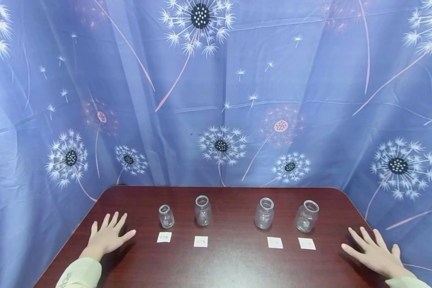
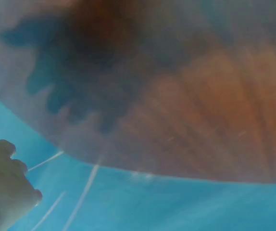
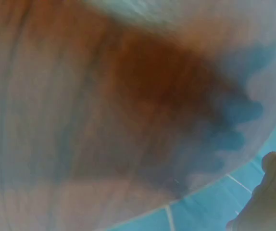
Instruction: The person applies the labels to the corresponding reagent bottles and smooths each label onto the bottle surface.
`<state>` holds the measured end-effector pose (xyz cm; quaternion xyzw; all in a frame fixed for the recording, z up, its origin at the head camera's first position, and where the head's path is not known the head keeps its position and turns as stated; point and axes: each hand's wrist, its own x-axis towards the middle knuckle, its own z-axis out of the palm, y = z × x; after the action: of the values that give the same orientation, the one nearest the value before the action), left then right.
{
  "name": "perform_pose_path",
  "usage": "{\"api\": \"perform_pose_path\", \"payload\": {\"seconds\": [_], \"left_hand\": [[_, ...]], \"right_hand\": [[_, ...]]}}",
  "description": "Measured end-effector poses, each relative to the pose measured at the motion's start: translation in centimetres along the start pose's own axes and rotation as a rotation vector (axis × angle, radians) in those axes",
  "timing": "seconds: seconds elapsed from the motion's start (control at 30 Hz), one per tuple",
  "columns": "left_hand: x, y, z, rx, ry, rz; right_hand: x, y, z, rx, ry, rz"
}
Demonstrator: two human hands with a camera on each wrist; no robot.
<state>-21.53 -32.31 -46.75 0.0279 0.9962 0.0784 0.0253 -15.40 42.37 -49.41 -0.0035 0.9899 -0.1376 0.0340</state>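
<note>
My left hand (image 1: 109,236) is spread with straight fingers over the left side of the table, holding nothing. On the right side my right hand (image 1: 375,252) is likewise spread and holds nothing. Between them stand glass jars in a row: a small jar (image 1: 166,217) nearest the left hand, a taller jar (image 1: 203,212), a similar jar (image 1: 264,214), and a wider jar (image 1: 307,217) nearest the right hand. All are upright and lidless. Each wrist view shows its hand, the left hand (image 2: 6,183) and the right hand (image 3: 270,192), at the frame's edge, with a dark reflection or shadow on the tabletop.
White paper labels lie before the jars: a label (image 1: 164,237), a second label (image 1: 201,241), a third label (image 1: 275,242) and a fourth label (image 1: 307,243). Their writing is too small to read. A blue dandelion-print curtain (image 1: 187,160) surrounds the dark red table (image 1: 223,276).
</note>
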Motion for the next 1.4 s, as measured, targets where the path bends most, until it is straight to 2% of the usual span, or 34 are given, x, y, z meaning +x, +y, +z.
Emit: {"api": "perform_pose_path", "payload": {"seconds": [0.17, 0.33, 0.47, 0.63, 0.83, 0.97, 1.2, 1.4], "left_hand": [[1.2, 1.8, -1.7, 0.026, 0.061, 0.065], [2.1, 4.4, -3.1, 0.064, 0.126, 0.148], [2.8, 7.1, -3.4, 0.093, 0.188, 0.237], [3.2, 11.3, -3.4, 0.123, 0.251, 0.376], [3.3, 16.2, -2.8, 0.151, 0.315, 0.575], [3.1, 19.3, -2.2, 0.160, 0.307, 0.696], [2.9, 24.5, -0.6, 0.192, 0.231, 0.831], [3.0, 28.0, 1.4, 0.192, 0.239, 0.952]], "right_hand": [[-0.3, -0.5, -1.4, -0.026, 0.041, -0.035], [-0.3, -1.4, -2.4, -0.057, 0.088, -0.061], [-0.2, -2.3, -2.8, -0.061, 0.148, -0.097], [-0.1, -3.3, -2.9, -0.054, 0.234, -0.157], [-0.2, -4.1, -2.8, -0.046, 0.331, -0.221], [-0.3, -4.5, -2.5, -0.038, 0.364, -0.250], [-0.4, -5.4, -1.3, -0.002, 0.389, -0.292], [-0.2, -6.5, -0.6, 0.049, 0.393, -0.321]]}}
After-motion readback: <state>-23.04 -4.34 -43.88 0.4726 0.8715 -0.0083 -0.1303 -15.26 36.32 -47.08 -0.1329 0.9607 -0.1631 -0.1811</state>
